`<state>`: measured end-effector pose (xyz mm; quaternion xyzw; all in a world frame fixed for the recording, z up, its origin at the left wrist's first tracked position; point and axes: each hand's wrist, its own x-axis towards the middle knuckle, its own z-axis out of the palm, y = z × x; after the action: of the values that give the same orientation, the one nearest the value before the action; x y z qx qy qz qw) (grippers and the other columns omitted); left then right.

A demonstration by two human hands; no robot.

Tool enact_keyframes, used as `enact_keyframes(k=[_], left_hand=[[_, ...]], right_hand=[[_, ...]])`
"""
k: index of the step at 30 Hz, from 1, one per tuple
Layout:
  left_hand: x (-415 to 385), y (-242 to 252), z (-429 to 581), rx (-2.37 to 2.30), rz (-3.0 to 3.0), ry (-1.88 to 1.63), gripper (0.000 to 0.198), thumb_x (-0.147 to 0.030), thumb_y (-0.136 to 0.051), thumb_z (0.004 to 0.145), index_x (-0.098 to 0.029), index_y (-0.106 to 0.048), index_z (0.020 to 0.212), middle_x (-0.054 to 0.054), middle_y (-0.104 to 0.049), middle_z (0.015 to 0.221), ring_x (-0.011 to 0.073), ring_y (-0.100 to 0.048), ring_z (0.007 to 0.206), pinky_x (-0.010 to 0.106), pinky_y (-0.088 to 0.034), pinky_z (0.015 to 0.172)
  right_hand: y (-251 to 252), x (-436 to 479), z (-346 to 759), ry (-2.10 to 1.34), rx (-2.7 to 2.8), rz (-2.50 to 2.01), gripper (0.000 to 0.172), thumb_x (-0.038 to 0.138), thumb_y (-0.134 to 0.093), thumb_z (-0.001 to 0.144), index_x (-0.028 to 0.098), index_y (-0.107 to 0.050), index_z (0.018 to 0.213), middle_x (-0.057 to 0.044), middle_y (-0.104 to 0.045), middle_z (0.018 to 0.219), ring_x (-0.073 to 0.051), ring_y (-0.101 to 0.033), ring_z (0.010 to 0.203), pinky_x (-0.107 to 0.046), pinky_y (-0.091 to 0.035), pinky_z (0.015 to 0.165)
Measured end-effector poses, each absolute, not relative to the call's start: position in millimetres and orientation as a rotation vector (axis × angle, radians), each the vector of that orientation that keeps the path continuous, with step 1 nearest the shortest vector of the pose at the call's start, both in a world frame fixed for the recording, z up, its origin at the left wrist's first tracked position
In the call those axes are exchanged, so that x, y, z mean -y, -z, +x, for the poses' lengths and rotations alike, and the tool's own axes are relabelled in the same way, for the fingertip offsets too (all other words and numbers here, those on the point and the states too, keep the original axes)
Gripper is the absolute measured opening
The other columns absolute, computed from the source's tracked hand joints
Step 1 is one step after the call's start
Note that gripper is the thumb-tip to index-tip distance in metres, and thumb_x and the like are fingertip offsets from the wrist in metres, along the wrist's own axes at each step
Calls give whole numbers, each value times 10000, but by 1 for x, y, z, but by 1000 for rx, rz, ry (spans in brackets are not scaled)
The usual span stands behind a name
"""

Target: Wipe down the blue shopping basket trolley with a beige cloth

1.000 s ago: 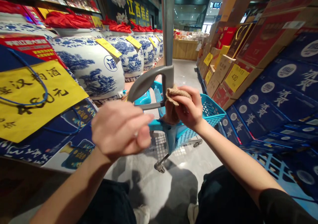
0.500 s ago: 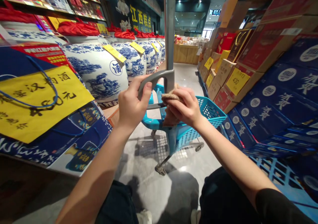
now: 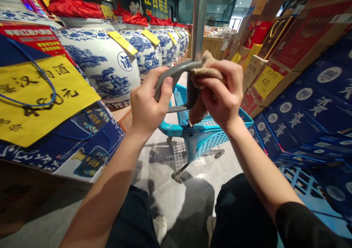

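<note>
My left hand (image 3: 150,103) is wrapped around the curved grey handle (image 3: 176,73) of a blue shopping cart. My right hand (image 3: 221,92) pinches a tan rough-woven cloth (image 3: 205,70) against the handle where it meets the metal pole (image 3: 199,20). Part of the cloth hangs down below my fingers, behind the right hand. The cart's blue plastic basket (image 3: 217,125) sits under both hands, partly hidden by them.
Large blue-and-white porcelain jars (image 3: 99,57) with red cloth tops line the left side, above a yellow sign (image 3: 38,90). Stacked blue and brown boxes (image 3: 308,105) form the right side. A tiled aisle floor (image 3: 192,200) runs ahead to a wooden counter (image 3: 214,46).
My left hand has moved from beside the handle onto it and grips it. My right hand and the cloth have slid up toward the pole. The view has tilted slightly.
</note>
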<state>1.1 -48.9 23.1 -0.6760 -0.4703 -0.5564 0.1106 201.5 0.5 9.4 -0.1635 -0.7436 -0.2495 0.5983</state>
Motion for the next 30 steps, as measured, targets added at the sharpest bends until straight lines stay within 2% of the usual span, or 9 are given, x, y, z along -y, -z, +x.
enact_keyframes(k=[3, 6, 9, 13, 16, 18, 22, 25, 30], left_hand=[[48, -23, 1, 1372, -1978, 1622, 390, -538, -427, 1091, -302, -699, 1242, 36, -804, 1082, 222, -766, 995, 310, -605, 809], [49, -23, 2, 1364, -1965, 1616, 415, -552, -422, 1089, -290, -703, 1243, 47, -805, 1127, 228, -761, 1009, 324, -609, 830], [50, -24, 4, 1370, -1988, 1661, 410, -541, -447, 1078, -277, -718, 1237, 60, -806, 1150, 231, -766, 936, 339, -607, 829], [50, -25, 4, 1354, -2014, 1719, 405, -557, -472, 1062, -295, -735, 1226, 54, -811, 1122, 240, -759, 908, 357, -608, 822], [50, -25, 4, 1366, -1982, 1710, 408, -559, -461, 1063, -305, -743, 1213, 41, -813, 1086, 240, -755, 956, 347, -609, 825], [49, -25, 3, 1375, -1966, 1704, 404, -549, -460, 1063, -303, -747, 1206, 36, -811, 1051, 236, -754, 972, 337, -608, 830], [48, -24, 3, 1360, -1981, 1725, 391, -555, -483, 1052, -313, -749, 1205, 36, -806, 1025, 247, -749, 990, 354, -611, 843], [49, -25, 3, 1361, -1988, 1740, 386, -543, -479, 1062, -299, -742, 1204, 42, -807, 1107, 243, -751, 981, 367, -604, 852], [49, -24, 3, 1363, -1970, 1709, 385, -549, -457, 1076, -301, -729, 1189, 17, -803, 1066, 205, -752, 888, 344, -574, 795]], right_hand=[[2, 0, 195, 530, 1820, -399, 133, 332, -630, 1025, 308, -757, 995, -61, -752, 1192, -281, -692, 1178, -547, -627, 1038], [15, -7, 195, 418, 2028, -322, 174, 451, -648, 1023, 305, -739, 998, -51, -766, 1188, -297, -688, 1216, -581, -628, 1033], [13, -12, 201, 525, 1882, -243, 86, 338, -654, 1021, 318, -732, 1052, -46, -746, 1236, -271, -679, 1234, -545, -608, 1083], [15, -8, 198, 585, 1690, -352, 358, 197, -544, 1009, 340, -665, 1314, -86, -657, 1360, -268, -608, 1383, -524, -546, 1204], [31, -12, 194, 653, 1815, -302, 478, 305, -498, 1021, 315, -561, 1495, -99, -585, 1520, -300, -398, 1600, -574, -424, 1306], [41, -20, 196, 648, 1906, -321, 493, 362, -473, 1038, 348, -538, 1526, -69, -585, 1556, -309, -354, 1631, -633, -377, 1313], [48, -24, 201, 458, 1891, -497, 479, 410, -499, 1049, 320, -561, 1515, -96, -554, 1604, -361, -258, 1667, -738, -332, 1295], [49, -12, 197, 512, 1873, -426, 438, 228, -480, 1054, 381, -583, 1452, -16, -544, 1631, -258, -201, 1685, -636, -367, 1333], [59, 2, 203, 630, 1923, -155, 265, 115, -585, 1031, 300, -688, 1190, -32, -665, 1514, -213, -355, 1629, -453, -510, 1278]])
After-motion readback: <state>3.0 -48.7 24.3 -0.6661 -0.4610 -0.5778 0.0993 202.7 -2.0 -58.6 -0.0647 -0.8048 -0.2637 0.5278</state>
